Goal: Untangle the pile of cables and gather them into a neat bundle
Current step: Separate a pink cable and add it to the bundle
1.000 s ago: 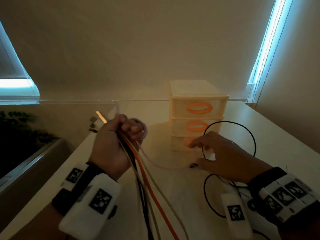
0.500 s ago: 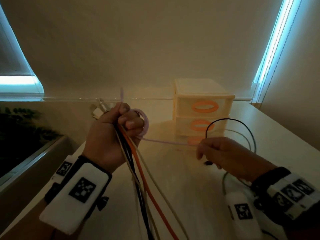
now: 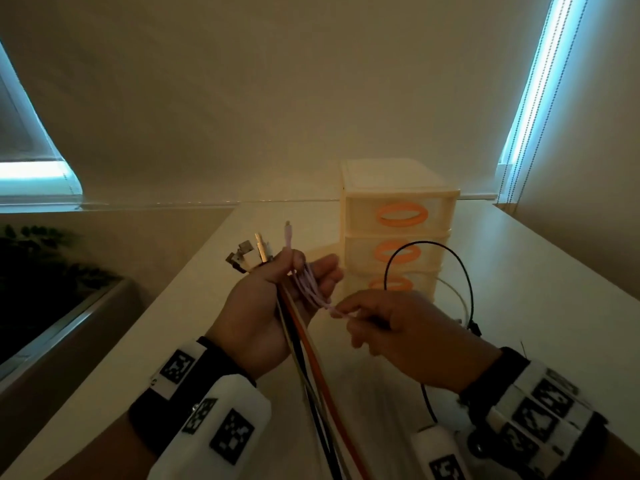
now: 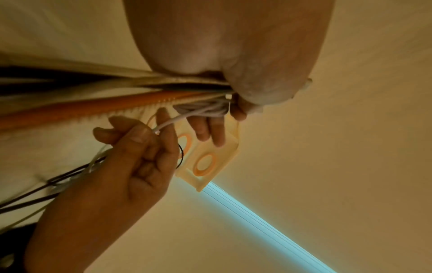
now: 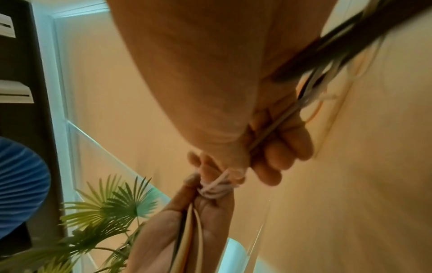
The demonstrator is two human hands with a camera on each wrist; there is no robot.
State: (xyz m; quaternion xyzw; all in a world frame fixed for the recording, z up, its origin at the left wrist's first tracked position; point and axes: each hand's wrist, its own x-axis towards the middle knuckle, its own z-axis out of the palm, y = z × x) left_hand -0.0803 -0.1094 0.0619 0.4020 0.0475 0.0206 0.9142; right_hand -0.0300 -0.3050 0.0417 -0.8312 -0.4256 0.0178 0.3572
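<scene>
Pink cable (image 3: 309,289) coiled across my left hand (image 3: 256,313), thumb pinning it with cable bundle (image 3: 304,344) above counter (image 3: 540,271). My right hand (image 3: 408,337) pinches pink cable's free end just beside. Black cable (image 3: 464,278) loops behind, near drawer unit (image 3: 398,202).

Dim room. Pale worktop (image 3: 540,271) carries a cream drawer unit (image 3: 398,202) with orange handles. Drawn blinds (image 3: 277,98); daylight strips at window edges (image 3: 533,81). Plant (image 5: 112,205) at left.
</scene>
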